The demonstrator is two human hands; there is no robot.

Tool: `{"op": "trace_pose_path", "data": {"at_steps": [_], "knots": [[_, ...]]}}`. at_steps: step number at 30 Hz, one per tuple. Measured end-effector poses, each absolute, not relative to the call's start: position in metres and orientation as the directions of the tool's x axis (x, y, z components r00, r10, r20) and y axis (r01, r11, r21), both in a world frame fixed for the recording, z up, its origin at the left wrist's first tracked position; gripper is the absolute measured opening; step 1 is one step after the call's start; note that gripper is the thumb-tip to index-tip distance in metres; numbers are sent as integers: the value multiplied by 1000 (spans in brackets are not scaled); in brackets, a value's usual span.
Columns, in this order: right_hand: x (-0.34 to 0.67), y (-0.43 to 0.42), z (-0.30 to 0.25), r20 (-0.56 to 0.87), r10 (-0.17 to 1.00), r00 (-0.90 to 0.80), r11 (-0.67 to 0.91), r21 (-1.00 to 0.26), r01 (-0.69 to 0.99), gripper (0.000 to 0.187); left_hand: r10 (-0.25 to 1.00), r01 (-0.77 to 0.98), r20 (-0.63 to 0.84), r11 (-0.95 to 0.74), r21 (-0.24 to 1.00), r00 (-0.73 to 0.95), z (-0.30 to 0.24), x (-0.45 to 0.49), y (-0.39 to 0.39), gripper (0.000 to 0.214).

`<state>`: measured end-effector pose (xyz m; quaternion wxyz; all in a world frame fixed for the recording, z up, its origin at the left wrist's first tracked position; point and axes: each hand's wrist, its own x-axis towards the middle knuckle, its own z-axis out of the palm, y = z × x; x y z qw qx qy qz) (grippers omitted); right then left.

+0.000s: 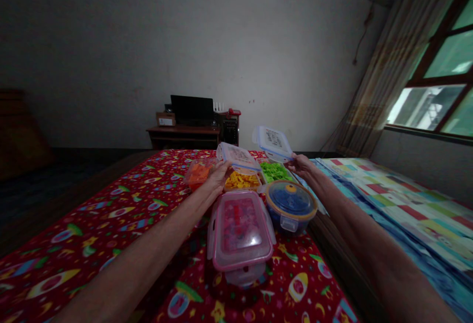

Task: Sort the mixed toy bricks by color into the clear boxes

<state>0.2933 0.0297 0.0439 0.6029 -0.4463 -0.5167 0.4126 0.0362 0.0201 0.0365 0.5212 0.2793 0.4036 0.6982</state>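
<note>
Clear plastic with blue clip tabs: two snap lids are up in the air, one per hand. The left hand point(218, 175) holds the left-hand lid point(238, 158) by its near-left edge, fingers pinching it, thumb hidden underneath. That lid lies to the right of the fingers with its long axis running left-right, nearly flat, hanging just above the open box of yellow pieces point(242, 181). The right hand point(301, 164) pinches the right-hand lid point(273, 143) at its lower right corner. This lid lies up and to the left of the fingers, tilted so its printed top faces the camera, and sits higher, above the far edge of the open box of green pieces point(275, 171). Neither lid touches a box. The yellow and green boxes stand side by side, touching, with an open box of orange pieces point(198, 172) just left of the left hand. Nearer the person are a rectangular box with a pink-rimmed lid point(240, 229) clipped on and a round blue tub with an orange-rimmed lid point(291, 204), close together. All of it stands on a red rocket-print cloth point(92, 224). The left hand is nearer the yellow box, the right nearer the green.
</note>
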Motion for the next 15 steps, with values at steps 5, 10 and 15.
{"op": "trace_pose_path", "data": {"at_steps": [5,10,15], "knots": [[224,23,61,130,991,-8,128,-986,-108,6,958,-478,60,-194,857,-282,42,22,-12,17],[175,-9,68,-69,989,-129,-86,-987,-137,23,940,-416,200,-304,857,-276,41,-2,-46,20],[162,-37,68,-53,969,-240,-47,-998,31,26,925,-425,233,-348,836,-300,41,-25,-80,24]]}}
